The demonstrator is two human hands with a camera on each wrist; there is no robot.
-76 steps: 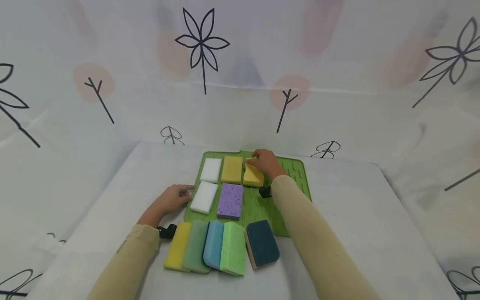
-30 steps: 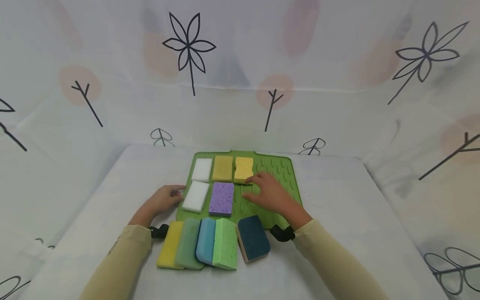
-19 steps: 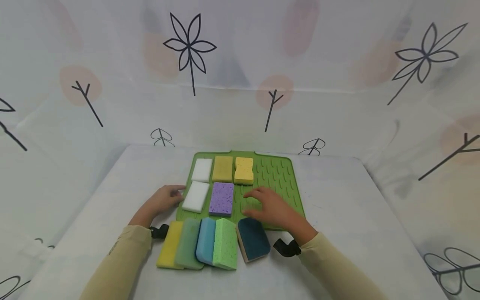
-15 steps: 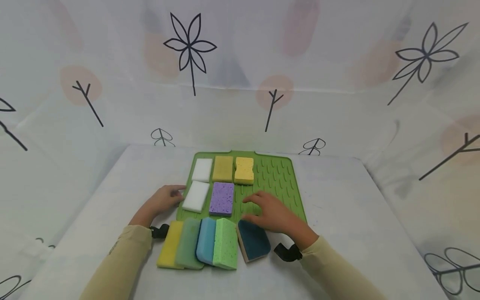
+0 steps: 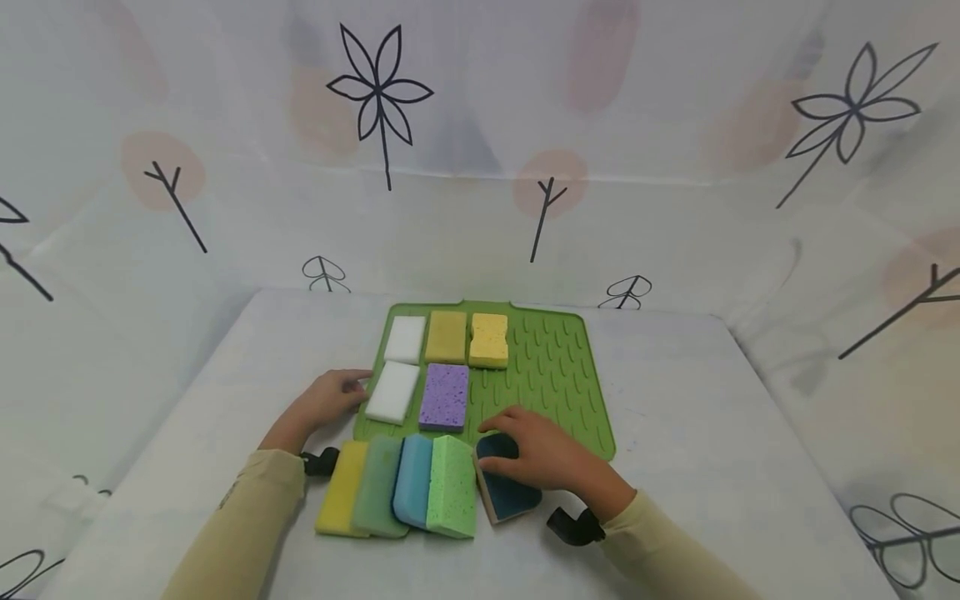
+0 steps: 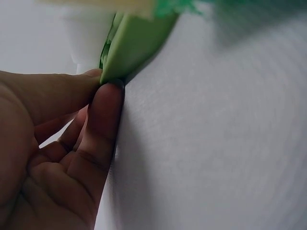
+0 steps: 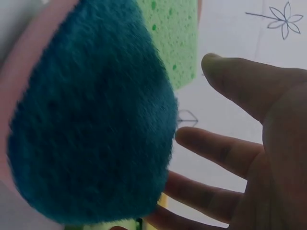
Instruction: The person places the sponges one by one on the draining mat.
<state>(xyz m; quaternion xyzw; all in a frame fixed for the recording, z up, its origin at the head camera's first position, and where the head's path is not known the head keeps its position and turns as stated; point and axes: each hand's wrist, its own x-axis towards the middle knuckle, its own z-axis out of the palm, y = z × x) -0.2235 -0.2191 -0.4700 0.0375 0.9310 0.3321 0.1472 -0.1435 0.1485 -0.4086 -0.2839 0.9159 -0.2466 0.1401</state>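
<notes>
My left hand [image 5: 330,400] pinches the left edge of a green ridged mat [image 5: 555,375] between thumb and fingertips, as the left wrist view shows. Over a dark teal scrub sponge [image 5: 517,497] reaches my right hand [image 5: 543,454], thumb and fingers spread and slightly bent. In the right wrist view the fluffy teal face [image 7: 96,120] of that sponge fills the left side, and the fingers are apart with nothing between them. On the mat lie two white sponges, one [image 5: 405,339] behind the other [image 5: 393,392], a purple speckled sponge [image 5: 445,398], a mustard sponge [image 5: 447,337] and a notched yellow sponge [image 5: 489,340].
In front of the mat, a yellow sponge [image 5: 341,492], a pale green one [image 5: 378,492], a blue one [image 5: 414,483] and a bright green one [image 5: 453,487] lean in an overlapping row. Patterned cloth walls [image 5: 465,225] enclose the white table [image 5: 675,433].
My right hand has let go of the notched yellow sponge at the mat's back row and come forward to the teal sponge. My left hand stays at the mat's edge.
</notes>
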